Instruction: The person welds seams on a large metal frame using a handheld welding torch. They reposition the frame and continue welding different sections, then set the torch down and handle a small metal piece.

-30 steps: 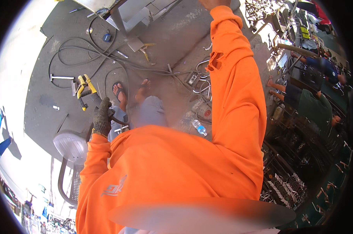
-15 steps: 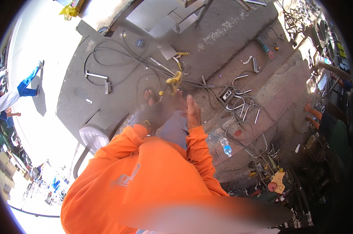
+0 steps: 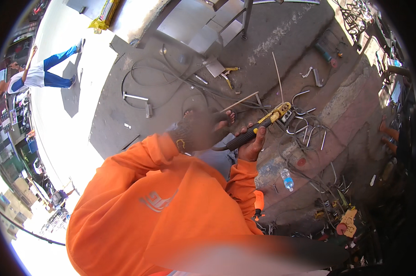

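Note:
My right hand (image 3: 253, 146), bare, is closed around the black handle of a welding electrode holder (image 3: 263, 125) with a yellow head. A thin welding rod (image 3: 278, 76) stands out from the holder's jaw, pointing away from me. On my left hand (image 3: 194, 131) is a dark glove, blurred by a smear on the picture. Another thin rod (image 3: 242, 101) reaches out from the glove's fingers toward the right; the fingers' exact grip is hard to make out. Below the gloved hand, my bare feet show partly on the ground.
Cables (image 3: 146, 62) loop over the ground ahead. Bent metal rods (image 3: 304, 126) lie at the right, near a water bottle (image 3: 287, 179) and an angle grinder (image 3: 326, 56). A metal frame (image 3: 247, 18) stands ahead. A person (image 3: 47, 72) walks at the left; another person's bare legs (image 3: 389, 133) show at the right.
The electrode holder was at my gloved left hand and is now in my right hand, which was empty. A rod now extends from the glove. The view has shifted, and the walking person has moved.

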### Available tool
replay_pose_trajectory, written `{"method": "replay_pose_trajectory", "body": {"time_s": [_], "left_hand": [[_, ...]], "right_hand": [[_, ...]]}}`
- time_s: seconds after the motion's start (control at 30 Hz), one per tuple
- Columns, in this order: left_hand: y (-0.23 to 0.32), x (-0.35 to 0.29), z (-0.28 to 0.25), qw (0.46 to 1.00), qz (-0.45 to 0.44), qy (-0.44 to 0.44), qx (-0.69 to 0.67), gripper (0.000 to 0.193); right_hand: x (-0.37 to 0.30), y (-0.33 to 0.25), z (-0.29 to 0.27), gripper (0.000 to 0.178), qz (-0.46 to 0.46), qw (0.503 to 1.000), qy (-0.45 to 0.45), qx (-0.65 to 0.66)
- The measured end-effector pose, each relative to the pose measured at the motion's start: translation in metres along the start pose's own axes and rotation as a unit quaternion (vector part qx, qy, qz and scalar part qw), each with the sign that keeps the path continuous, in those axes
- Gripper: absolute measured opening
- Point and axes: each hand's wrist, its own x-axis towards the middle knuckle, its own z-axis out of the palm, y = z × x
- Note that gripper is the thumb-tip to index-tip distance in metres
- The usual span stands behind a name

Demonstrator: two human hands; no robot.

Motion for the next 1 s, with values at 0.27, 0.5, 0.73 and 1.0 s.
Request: {"method": "replay_pose_trajectory", "body": {"time_s": [0.27, 0.5, 0.73, 1.0], "left_hand": [[-0.196, -0.030, -0.293, 0.814, -0.049, 0.449, 0.367, 0.045], [-0.306, 0.045, -0.320, 0.869, -0.173, 0.396, 0.242, 0.060], [-0.354, 0.095, -0.315, 0.856, -0.162, 0.389, 0.300, 0.077], [-0.348, 0.101, -0.315, 0.846, -0.189, 0.376, 0.328, 0.070]], "right_hand": [[-0.031, -0.030, 0.072, 0.110, -0.275, 0.913, -0.105, -0.282], [-0.060, 0.015, 0.148, 0.129, -0.389, 0.860, -0.107, -0.314], [-0.050, 0.072, 0.177, 0.138, -0.456, 0.778, -0.044, -0.430], [-0.041, 0.101, 0.173, 0.137, -0.456, 0.762, -0.010, -0.460]]}}
